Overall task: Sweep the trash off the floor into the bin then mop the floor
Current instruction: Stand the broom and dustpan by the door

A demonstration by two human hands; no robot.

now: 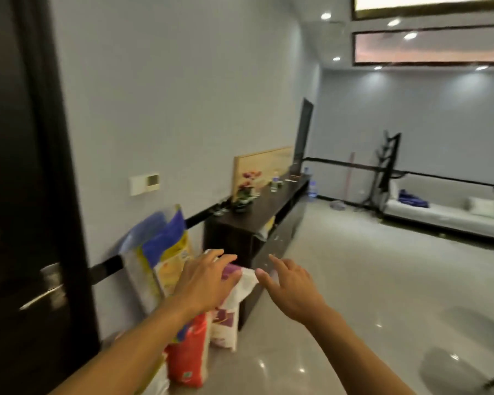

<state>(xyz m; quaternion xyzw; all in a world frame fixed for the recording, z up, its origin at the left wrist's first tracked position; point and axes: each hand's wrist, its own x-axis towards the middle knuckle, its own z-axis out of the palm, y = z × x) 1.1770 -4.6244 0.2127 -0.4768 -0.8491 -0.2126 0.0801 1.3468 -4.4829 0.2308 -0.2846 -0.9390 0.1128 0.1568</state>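
Head view: sacks (pixel 170 263) stand on floor (pixel 354 280) between door (pixel 26 166), cabinet (pixel 226 235).

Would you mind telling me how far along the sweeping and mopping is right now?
Nothing looks done yet. The left hand and right hand are open, holding no broom or mop, stretched toward the bags beside the cabinet. A small object lies on the far floor. Sweeping, binning and mopping all remain.

The left hand (pixel 208 283) and right hand (pixel 293 292) are showing bare; both forearms are running uncovered to the lower edge.
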